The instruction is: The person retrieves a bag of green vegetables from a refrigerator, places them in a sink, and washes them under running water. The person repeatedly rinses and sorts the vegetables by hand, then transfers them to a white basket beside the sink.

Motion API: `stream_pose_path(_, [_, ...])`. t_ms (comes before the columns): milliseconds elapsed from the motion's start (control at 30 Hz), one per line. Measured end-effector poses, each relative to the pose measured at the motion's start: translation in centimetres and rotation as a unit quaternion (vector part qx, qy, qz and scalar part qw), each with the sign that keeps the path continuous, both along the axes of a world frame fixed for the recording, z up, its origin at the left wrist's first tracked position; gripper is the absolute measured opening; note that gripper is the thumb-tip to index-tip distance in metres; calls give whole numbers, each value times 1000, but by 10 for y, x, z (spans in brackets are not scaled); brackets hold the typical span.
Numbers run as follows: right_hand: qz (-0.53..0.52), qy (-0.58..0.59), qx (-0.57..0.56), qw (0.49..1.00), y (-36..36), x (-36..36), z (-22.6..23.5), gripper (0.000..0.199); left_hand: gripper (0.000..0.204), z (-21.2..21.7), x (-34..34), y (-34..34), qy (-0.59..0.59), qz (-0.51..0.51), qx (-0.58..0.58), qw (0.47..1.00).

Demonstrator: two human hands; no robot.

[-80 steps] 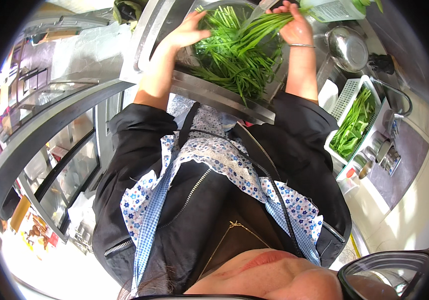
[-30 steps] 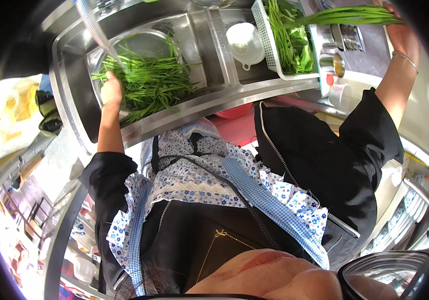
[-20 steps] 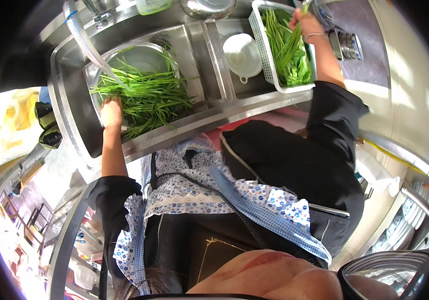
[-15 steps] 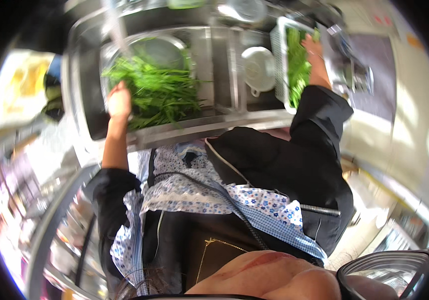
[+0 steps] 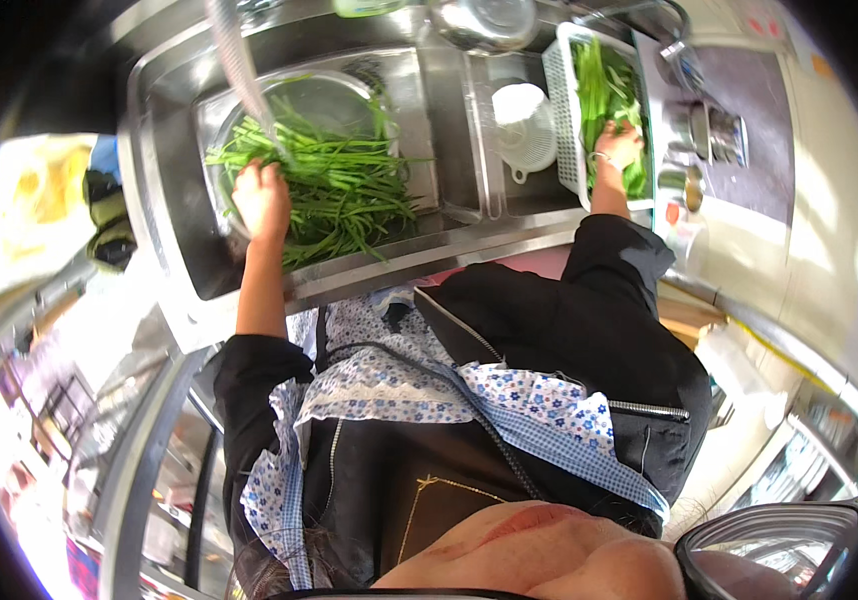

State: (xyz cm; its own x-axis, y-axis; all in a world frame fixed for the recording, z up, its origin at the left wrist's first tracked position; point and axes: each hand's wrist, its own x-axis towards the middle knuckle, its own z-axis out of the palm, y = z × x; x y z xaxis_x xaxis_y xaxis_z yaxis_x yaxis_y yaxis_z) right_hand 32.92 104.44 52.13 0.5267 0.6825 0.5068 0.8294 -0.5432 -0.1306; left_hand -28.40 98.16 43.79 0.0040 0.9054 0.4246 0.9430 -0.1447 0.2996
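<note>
Long, thin green leaf stalks (image 5: 339, 185) lie heaped over a round, clear-looking bowl (image 5: 324, 88) in the left sink basin (image 5: 174, 215). My left hand (image 5: 262, 200) is closed on the left end of that heap, its fingers curled over the stalks; the fingertips are partly hidden. To the right, a white perforated basket (image 5: 566, 120) holds more leafy greens (image 5: 599, 85). My right hand (image 5: 621, 145) reaches into its near part, fingers bent round some of these greens. A pale slanting column (image 5: 234, 65), spout or water stream, comes down onto the heap.
A white strainer with a handle loop (image 5: 527, 145) sits in the smaller basin between heap and basket. Behind it stands a metal bowl (image 5: 484, 22). Metal containers (image 5: 719, 135) stand on the counter right of the basket. The sink's front edge (image 5: 429, 240) runs before me.
My right hand has come nearer to me inside the basket, with its fingers now bent into the greens. My left hand has shifted a little right, further onto the stalks.
</note>
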Motion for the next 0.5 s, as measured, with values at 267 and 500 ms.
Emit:
stream_pose_path(267, [164,-57,-230,958,-33,-77,3,20,35,-15,-37,-38,-28,-106,-214,971])
stream_pose_path(500, [534,276,-106,792,-31,-260,34,22,45,8,-27,-37,39,-113,-411,904])
